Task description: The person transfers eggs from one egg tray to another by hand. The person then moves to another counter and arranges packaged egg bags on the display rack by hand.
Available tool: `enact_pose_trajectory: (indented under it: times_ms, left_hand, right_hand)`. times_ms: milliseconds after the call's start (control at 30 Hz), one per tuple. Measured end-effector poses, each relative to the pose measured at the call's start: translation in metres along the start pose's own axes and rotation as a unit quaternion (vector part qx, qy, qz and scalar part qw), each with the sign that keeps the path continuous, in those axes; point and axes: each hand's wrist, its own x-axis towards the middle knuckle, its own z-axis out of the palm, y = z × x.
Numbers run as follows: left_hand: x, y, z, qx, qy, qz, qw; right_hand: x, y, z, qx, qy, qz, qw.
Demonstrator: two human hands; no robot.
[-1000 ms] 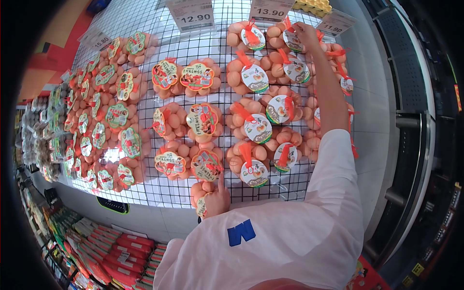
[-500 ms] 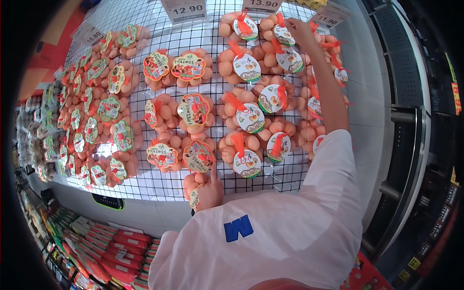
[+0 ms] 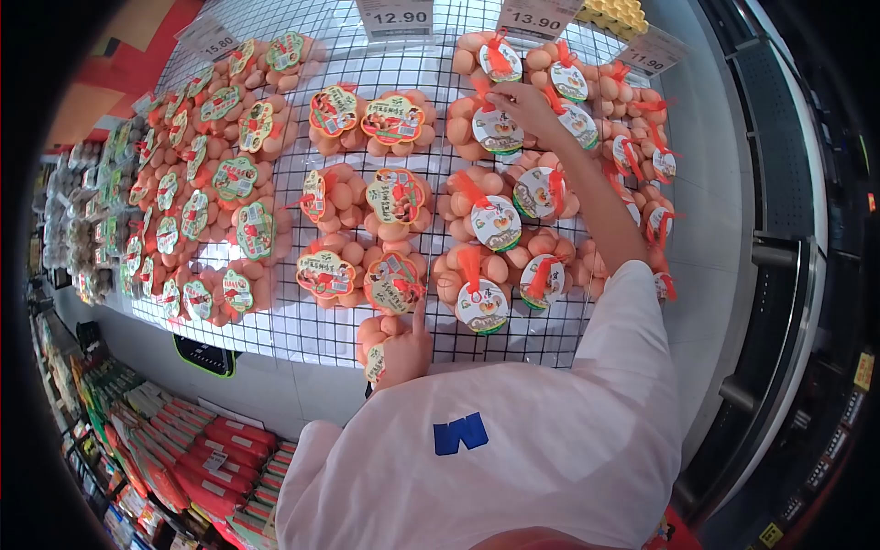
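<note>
My right hand (image 3: pixel 522 103) reaches over the rack, its fingertips closed together at the red netting top of an egg bag with a round white label (image 3: pixel 498 131). That bag lies in the row nearest the middle right. Down at the front edge, my left hand (image 3: pixel 406 355) rests with its index finger stretched out; the other fingers are partly hidden. Touching or just left of it is a small bag of eggs (image 3: pixel 374 341) with a yellowish label. Above the finger lies an egg bag with a red-edged label (image 3: pixel 394 282).
Bags of brown eggs with green-edged labels (image 3: pixel 236 177) fill the left side. Price signs (image 3: pixel 400 18) stand along the back. Yellow egg trays (image 3: pixel 616 16) sit at the back right. Red packages (image 3: pixel 215 467) are stacked low on the left, and a dark shelf unit (image 3: pixel 779 220) stands right.
My right hand has moved from a bag at the back right to the bag nearer and further left. My left hand stays at the front edge. The view has shifted slightly.
</note>
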Motion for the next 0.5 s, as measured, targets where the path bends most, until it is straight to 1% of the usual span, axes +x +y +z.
enact_pose_trajectory:
  times_ms: [67, 100, 133, 167, 200, 233, 267, 300, 333, 367, 400, 433, 467, 500]
  left_hand:
    - [-0.001, 0.0, 0.007, 0.011, -0.007, -0.01, 1.0]
    - [-0.005, 0.0, 0.024, -0.165, 0.024, -0.099, 0.981]
    - [-0.004, 0.001, 0.022, -0.335, 0.053, -0.183, 0.923]
    - [-0.004, 0.002, 0.02, -0.336, 0.054, -0.182, 0.923]
    - [-0.001, 0.007, -0.004, -0.147, 0.087, -0.102, 0.98]
    - [0.0, 0.009, -0.017, 0.048, 0.116, -0.017, 0.992]
    - [-0.002, 0.006, -0.004, 0.049, 0.116, -0.017, 0.992]
    - [-0.004, 0.002, 0.021, -0.155, 0.081, -0.103, 0.979]
    - [-0.005, -0.001, 0.034, -0.351, 0.042, -0.184, 0.917]
    - [-0.003, 0.003, 0.014, -0.351, 0.042, -0.182, 0.918]
    - [-0.002, 0.009, -0.008, -0.16, 0.074, -0.112, 0.978]
    - [-0.001, 0.013, -0.023, 0.038, 0.103, -0.037, 0.993]
    - [-0.001, 0.009, -0.014, 0.038, 0.103, -0.035, 0.993]
    - [-0.001, 0.003, 0.002, -0.027, 0.05, -0.048, 0.997]
  right_hand:
    - [0.004, -0.007, 0.0, -0.018, 0.007, -0.008, 1.0]
    - [0.004, -0.011, -0.001, -0.038, 0.019, -0.011, 0.999]
    - [0.004, -0.012, 0.002, -0.036, 0.027, -0.003, 0.999]
    - [0.003, -0.014, 0.004, -0.037, 0.028, -0.004, 0.999]
    - [0.003, -0.015, 0.006, -0.029, 0.043, -0.024, 0.998]
    - [0.003, -0.015, 0.008, -0.02, 0.059, -0.043, 0.997]
    - [0.004, -0.013, 0.009, -0.02, 0.059, -0.043, 0.997]
    - [0.006, -0.009, 0.008, 0.007, 0.066, -0.009, 0.998]
    - [0.007, -0.007, 0.008, 0.034, 0.073, 0.025, 0.996]
    - [0.007, -0.009, 0.008, 0.033, 0.075, 0.025, 0.996]
    - [0.007, -0.01, 0.008, 0.016, 0.084, 0.0, 0.996]
    - [0.007, -0.013, 0.008, -0.002, 0.093, -0.024, 0.995]
    - [0.007, -0.016, 0.009, -0.003, 0.094, -0.023, 0.995]
    - [0.006, -0.018, 0.01, -0.017, 0.095, -0.027, 0.995]
